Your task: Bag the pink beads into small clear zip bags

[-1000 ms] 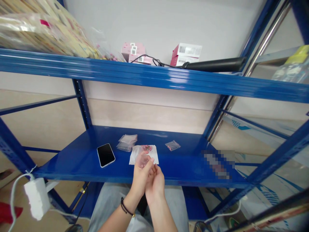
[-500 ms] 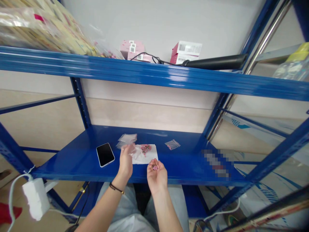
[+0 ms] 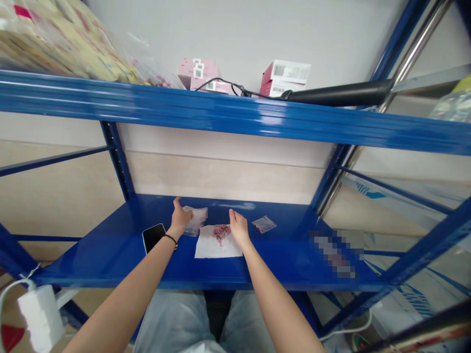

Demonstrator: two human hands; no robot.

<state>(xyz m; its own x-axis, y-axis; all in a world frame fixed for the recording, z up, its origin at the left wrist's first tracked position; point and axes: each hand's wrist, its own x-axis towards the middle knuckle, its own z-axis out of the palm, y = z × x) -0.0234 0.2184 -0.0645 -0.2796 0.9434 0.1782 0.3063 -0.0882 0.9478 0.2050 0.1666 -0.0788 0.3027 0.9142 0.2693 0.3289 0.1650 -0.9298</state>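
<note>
My left hand (image 3: 180, 216) rests at the left edge of a stack of clear plastic bags (image 3: 196, 219), fingers apart, thumb pointing up and away. My right hand (image 3: 239, 226) is at the right edge of a white paper (image 3: 208, 248), its fingers pressed together; whatever they hold is hidden. A small heap of pink beads (image 3: 221, 232) lies on the paper, just left of my right hand. Farther right, a small zip bag (image 3: 264, 224) with a few pink pieces inside lies flat on the blue shelf (image 3: 287, 250).
A phone (image 3: 151, 236) lies left, partly behind my left forearm. A blue beam (image 3: 221, 115) crosses above the work shelf. Over it are pink boxes (image 3: 200, 73), a black tube (image 3: 338, 94) and bagged goods (image 3: 66, 44). A white power strip (image 3: 41, 316) hangs lower left.
My left hand has moved left and up to the bag stack. My right hand, earlier palm up with pink beads, has turned over and moved forward to the paper. The view has shifted slightly.
</note>
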